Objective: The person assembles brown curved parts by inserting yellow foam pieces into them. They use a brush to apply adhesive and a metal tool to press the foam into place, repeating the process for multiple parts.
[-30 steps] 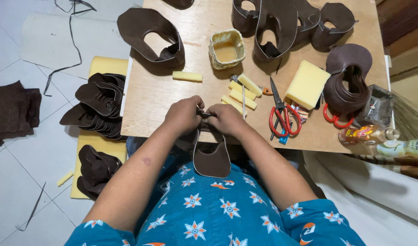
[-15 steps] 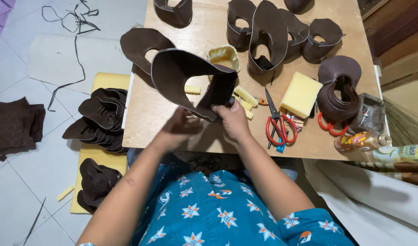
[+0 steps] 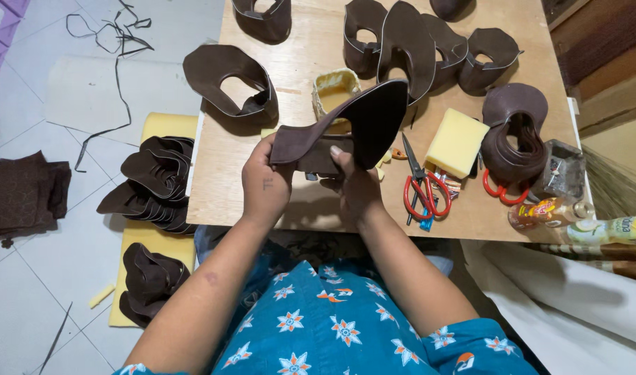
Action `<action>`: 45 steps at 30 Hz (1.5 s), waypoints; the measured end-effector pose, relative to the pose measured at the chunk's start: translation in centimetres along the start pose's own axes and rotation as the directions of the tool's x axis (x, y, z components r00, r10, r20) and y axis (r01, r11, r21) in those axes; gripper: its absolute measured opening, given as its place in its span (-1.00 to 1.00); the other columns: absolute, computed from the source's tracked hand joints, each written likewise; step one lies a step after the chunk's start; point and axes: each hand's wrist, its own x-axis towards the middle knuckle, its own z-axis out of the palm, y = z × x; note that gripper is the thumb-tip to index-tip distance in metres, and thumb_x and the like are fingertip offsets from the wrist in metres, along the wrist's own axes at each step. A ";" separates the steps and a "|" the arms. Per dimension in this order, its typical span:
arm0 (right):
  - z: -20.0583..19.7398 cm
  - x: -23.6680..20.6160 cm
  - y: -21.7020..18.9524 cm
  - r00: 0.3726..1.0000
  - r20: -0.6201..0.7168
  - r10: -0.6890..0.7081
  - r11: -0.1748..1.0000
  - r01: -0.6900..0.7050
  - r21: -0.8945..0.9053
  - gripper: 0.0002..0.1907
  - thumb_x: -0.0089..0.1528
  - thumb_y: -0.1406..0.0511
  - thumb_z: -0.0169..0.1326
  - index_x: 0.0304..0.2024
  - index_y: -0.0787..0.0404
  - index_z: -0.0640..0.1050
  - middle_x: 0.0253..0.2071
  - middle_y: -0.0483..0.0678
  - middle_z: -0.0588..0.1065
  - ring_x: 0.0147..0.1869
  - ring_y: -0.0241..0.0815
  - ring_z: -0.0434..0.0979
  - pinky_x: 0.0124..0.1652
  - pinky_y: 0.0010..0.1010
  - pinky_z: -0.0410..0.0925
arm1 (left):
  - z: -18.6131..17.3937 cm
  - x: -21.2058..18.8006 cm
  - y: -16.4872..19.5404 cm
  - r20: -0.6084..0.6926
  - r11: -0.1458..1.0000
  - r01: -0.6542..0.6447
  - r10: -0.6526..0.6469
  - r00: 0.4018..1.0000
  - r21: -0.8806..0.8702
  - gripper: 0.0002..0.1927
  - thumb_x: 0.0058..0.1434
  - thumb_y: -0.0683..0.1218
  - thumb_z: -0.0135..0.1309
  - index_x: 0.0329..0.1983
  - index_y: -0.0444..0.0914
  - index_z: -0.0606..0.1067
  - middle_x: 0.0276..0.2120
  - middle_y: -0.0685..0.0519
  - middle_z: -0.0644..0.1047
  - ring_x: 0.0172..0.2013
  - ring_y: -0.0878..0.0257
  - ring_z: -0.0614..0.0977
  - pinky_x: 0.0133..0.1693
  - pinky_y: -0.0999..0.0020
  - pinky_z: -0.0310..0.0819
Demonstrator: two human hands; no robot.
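Both hands hold one dark brown leather shoe upper (image 3: 359, 125) above the near part of the wooden table (image 3: 214, 173). My left hand (image 3: 264, 182) grips its left end, thumb on top. My right hand (image 3: 354, 186) pinches its middle from below, and the broad curved flap rises to the right. Behind the piece stands a small yellow glue tub (image 3: 332, 87), partly hidden by it.
Several shaped brown uppers (image 3: 229, 78) stand across the table. Red-handled scissors (image 3: 420, 187), a yellow sponge block (image 3: 456, 142), a roll of brown strip (image 3: 515, 139) and bottles (image 3: 554, 212) lie at the right. Stacks of brown pieces (image 3: 155, 184) rest on yellow foam on the tiled floor, left.
The brown upper came up from my lap to above the table edge, then got turned so its flap points right. My view has shifted forward over the table.
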 end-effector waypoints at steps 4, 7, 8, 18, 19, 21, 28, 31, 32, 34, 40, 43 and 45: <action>1.0 -0.4 0.1 0.997 0.069 0.019 0.999 -0.021 0.026 -0.64 0.22 0.27 0.16 0.04 0.27 0.51 -0.14 -0.05 0.59 -0.14 -0.18 0.64 -0.17 -0.29 0.53 | 1.0 -0.2 0.4 -0.066 0.983 0.082 -0.072 0.995 0.162 -0.84 0.38 -0.15 0.11 -0.09 -0.36 0.55 -0.32 0.02 0.61 -0.29 0.34 0.56 -0.20 0.39 0.49; 1.1 -1.3 0.0 0.985 0.136 -0.104 0.994 0.109 -0.029 -0.68 0.25 0.32 0.17 0.03 0.34 0.55 -0.12 -0.02 0.61 -0.11 -0.17 0.63 -0.11 -0.35 0.50 | 0.9 -1.0 0.6 -0.009 0.993 0.067 -0.067 0.998 0.093 -0.79 0.36 -0.12 0.07 -0.07 -0.36 0.53 -0.36 0.05 0.58 -0.33 0.34 0.53 -0.24 0.40 0.47; 1.2 -1.4 -0.1 0.987 0.110 -0.119 0.984 0.131 -0.117 -0.69 0.25 0.34 0.18 0.00 0.37 0.58 -0.13 0.00 0.62 -0.11 -0.16 0.64 -0.10 -0.37 0.49 | 0.9 -1.1 0.6 0.002 0.994 0.086 -0.087 0.996 0.068 -0.80 0.39 -0.11 0.06 -0.08 -0.36 0.53 -0.36 0.05 0.58 -0.33 0.34 0.53 -0.24 0.40 0.47; 1.1 -2.2 -0.1 0.929 0.253 -0.269 0.932 0.317 -0.177 -0.60 0.23 0.36 0.16 0.11 0.33 0.48 -0.04 -0.03 0.56 0.03 -0.24 0.55 0.05 -0.38 0.41 | 1.4 -1.2 1.0 -0.020 0.996 0.087 -0.086 0.996 0.013 -0.69 0.29 -0.15 0.12 0.06 -0.35 0.43 -0.19 -0.03 0.61 -0.20 0.25 0.64 -0.17 0.35 0.57; 1.0 -2.0 0.1 0.947 0.246 -0.208 0.962 0.243 -0.123 -0.61 0.23 0.35 0.14 0.10 0.33 0.49 -0.04 -0.03 0.55 0.03 -0.23 0.56 0.06 -0.37 0.42 | 1.3 -1.2 0.8 -0.033 0.996 0.077 -0.076 0.997 0.041 -0.71 0.28 -0.15 0.12 0.04 -0.35 0.44 -0.20 -0.04 0.62 -0.20 0.24 0.66 -0.17 0.35 0.57; 0.8 -1.7 0.5 0.969 0.235 -0.080 0.996 0.086 -0.015 -0.62 0.24 0.33 0.12 0.09 0.33 0.49 -0.04 -0.01 0.54 0.03 -0.22 0.56 0.06 -0.34 0.43 | 1.2 -1.3 0.3 -0.048 0.991 0.126 -0.123 0.991 0.048 -0.74 0.28 -0.16 0.13 0.01 -0.35 0.49 -0.21 -0.04 0.64 -0.22 0.23 0.68 -0.19 0.34 0.59; 0.5 -0.8 1.6 0.987 0.121 -0.108 0.994 0.107 0.015 -0.68 0.33 0.23 0.11 0.02 0.32 0.50 -0.08 -0.03 0.55 -0.02 -0.21 0.58 -0.01 -0.35 0.48 | 1.7 -2.1 -0.9 -0.069 0.995 -0.038 0.045 0.997 0.093 -0.74 0.29 -0.18 0.11 0.02 -0.34 0.49 -0.21 0.00 0.61 -0.23 0.30 0.64 -0.21 0.40 0.57; 0.3 -0.8 1.5 0.960 0.216 -0.176 0.983 0.185 -0.020 -0.71 0.36 0.25 0.11 0.01 0.34 0.51 -0.07 -0.03 0.56 -0.02 -0.23 0.55 -0.03 -0.38 0.45 | 1.8 -2.2 -0.7 -0.046 0.999 -0.013 0.012 0.999 -0.038 -0.71 0.30 -0.14 0.11 0.06 -0.32 0.46 -0.18 0.03 0.59 -0.24 0.37 0.62 -0.24 0.44 0.58; 0.3 -0.8 1.5 0.974 0.161 -0.157 0.972 0.182 -0.152 -0.70 0.32 0.26 0.12 0.00 0.35 0.55 -0.08 -0.03 0.58 -0.03 -0.23 0.57 -0.03 -0.41 0.44 | 1.9 -2.1 -0.6 -0.051 0.998 0.043 -0.045 0.998 -0.046 -0.69 0.29 -0.14 0.15 0.06 -0.33 0.45 -0.19 0.03 0.59 -0.24 0.36 0.62 -0.24 0.43 0.57; 0.3 -0.8 1.5 0.984 0.104 -0.146 0.961 0.166 -0.222 -0.68 0.27 0.30 0.15 0.01 0.37 0.56 -0.09 -0.01 0.59 -0.04 -0.21 0.58 -0.04 -0.41 0.43 | 2.1 -1.9 -0.4 -0.053 0.986 0.154 -0.158 0.986 -0.067 -0.63 0.25 -0.14 0.22 0.07 -0.34 0.43 -0.22 0.01 0.59 -0.25 0.35 0.60 -0.22 0.42 0.55; 0.2 -1.2 1.5 0.990 0.140 0.004 0.986 0.019 -0.163 -0.55 0.18 0.35 0.15 0.12 0.29 0.43 -0.07 -0.06 0.52 -0.01 -0.23 0.56 -0.03 -0.37 0.45 | 1.6 -1.6 -0.3 -0.132 0.942 0.335 -0.332 0.934 0.003 -0.66 0.21 -0.15 0.18 0.03 -0.31 0.45 -0.26 -0.02 0.60 -0.34 0.24 0.61 -0.29 0.34 0.54; -0.1 -1.6 1.4 0.962 0.272 -0.020 0.996 0.041 -0.073 -0.55 0.20 0.35 0.11 0.16 0.26 0.43 -0.05 -0.07 0.50 0.01 -0.23 0.53 0.01 -0.35 0.44 | 1.4 -1.7 -0.6 -0.136 0.983 -0.026 0.051 0.989 0.180 -0.68 0.27 -0.19 0.20 0.05 -0.33 0.43 -0.16 -0.03 0.62 -0.13 0.20 0.67 -0.05 0.33 0.55; 0.0 -1.8 1.4 0.951 0.309 -0.005 1.000 0.013 -0.024 -0.59 0.24 0.32 0.11 0.14 0.26 0.45 -0.06 -0.04 0.52 0.02 -0.21 0.55 0.06 -0.33 0.45 | 1.2 -1.8 -0.9 -0.113 0.964 -0.104 0.135 0.984 0.245 -0.67 0.26 -0.21 0.21 0.05 -0.34 0.42 -0.13 -0.05 0.62 -0.10 0.18 0.68 -0.03 0.32 0.56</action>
